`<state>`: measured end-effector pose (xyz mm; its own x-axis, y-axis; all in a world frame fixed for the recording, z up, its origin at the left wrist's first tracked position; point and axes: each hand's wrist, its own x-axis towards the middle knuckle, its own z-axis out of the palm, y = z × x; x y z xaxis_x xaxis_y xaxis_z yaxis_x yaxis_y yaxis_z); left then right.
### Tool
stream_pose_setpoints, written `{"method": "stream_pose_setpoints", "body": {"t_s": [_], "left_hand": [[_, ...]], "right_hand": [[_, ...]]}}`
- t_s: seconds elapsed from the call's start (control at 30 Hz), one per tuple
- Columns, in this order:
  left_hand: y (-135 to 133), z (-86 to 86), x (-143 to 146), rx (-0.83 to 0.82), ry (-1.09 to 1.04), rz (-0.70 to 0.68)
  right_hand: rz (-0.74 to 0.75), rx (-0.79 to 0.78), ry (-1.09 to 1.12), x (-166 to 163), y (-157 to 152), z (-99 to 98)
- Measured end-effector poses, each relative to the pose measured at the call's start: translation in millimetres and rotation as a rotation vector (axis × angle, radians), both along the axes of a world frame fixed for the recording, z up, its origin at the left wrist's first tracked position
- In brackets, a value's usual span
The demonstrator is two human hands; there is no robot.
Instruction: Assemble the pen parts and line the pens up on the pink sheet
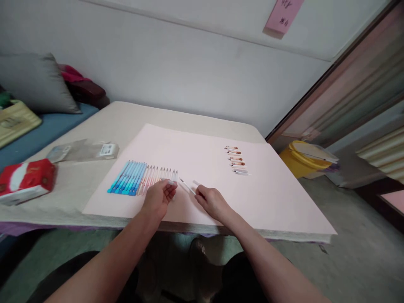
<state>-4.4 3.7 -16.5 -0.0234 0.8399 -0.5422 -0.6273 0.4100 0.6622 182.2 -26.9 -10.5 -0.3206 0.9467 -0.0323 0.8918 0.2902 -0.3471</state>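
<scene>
In the head view my left hand point(160, 197) is closed on a small translucent pen part point(171, 182), beside the row of pens. My right hand point(212, 203) pinches a thin white pen refill point(188, 186), its dark tip pointing up and left toward my left hand. A whitish end also shows above the right fingers; I cannot tell what it belongs to. Several blue pens point(128, 179) lie side by side on the pale pink sheet point(195, 147). Right of them are several pale pens point(154, 172) with grey tips, partly hidden behind my left hand.
Small brown and white pen parts point(236, 162) lie in a column on the sheet's right. To the left are a clear plastic wrapper point(85, 150) and a red tissue pack point(27, 181). A yellow bin point(295, 160) stands right of the table. A wall borders the far side.
</scene>
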Motion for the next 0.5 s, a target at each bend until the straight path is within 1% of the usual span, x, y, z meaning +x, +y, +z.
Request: {"method": "stream_pose_setpoints", "body": {"t_s": [0.07,0.17,0.5], "left_hand": [[1.1,2.2,-0.9,0.008,0.005,0.047],[1.4,4.8,-0.4,0.006,-0.001,0.087],[1.7,3.4,0.0,0.019,0.005,0.099]], "right_hand": [[0.031,0.0,0.079,-1.6,-4.0,4.6],[0.054,-0.007,0.102,-5.2,-7.0,6.4],[0.044,-0.006,0.097,-4.1,-7.0,8.7]]}}
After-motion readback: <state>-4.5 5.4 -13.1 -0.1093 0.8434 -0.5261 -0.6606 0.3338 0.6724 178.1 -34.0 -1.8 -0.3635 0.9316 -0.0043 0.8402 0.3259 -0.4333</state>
